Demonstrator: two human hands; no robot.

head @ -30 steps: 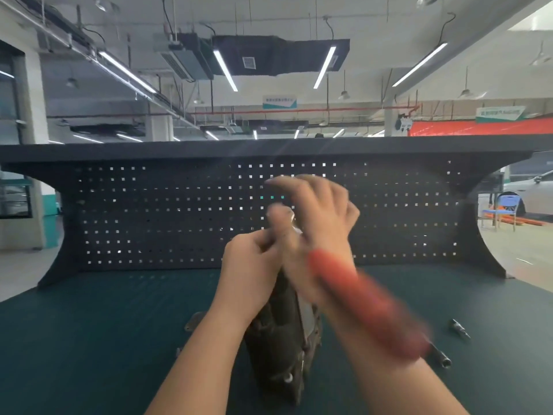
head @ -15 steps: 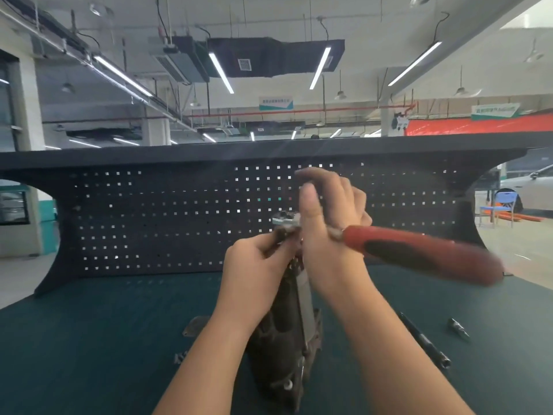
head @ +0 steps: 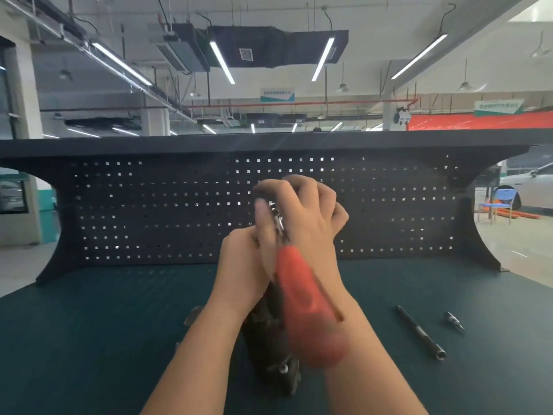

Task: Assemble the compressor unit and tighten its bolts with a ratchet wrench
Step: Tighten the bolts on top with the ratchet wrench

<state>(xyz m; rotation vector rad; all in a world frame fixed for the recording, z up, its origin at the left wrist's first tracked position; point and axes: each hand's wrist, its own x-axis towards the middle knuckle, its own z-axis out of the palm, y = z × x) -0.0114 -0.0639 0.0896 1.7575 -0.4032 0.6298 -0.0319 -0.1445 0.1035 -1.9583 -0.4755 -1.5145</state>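
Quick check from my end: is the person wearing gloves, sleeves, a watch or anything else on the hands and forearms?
Nothing worn that shows. The left hand and the right hand are bare, with no gloves. Both forearms are bare as far as the bottom edge of the head view, so no sleeve cuff is in sight. No watch, wristband or ring is visible, though motion blur and the overlapping fingers hide fine detail.

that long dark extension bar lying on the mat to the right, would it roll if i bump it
Probably yes: the extension bar looks round and slim, so a sideways nudge would likely roll it. The green mat looks flat and matte, which may slow it. It looks like rigid metal, so likely stiff and fairly heavy for its size.
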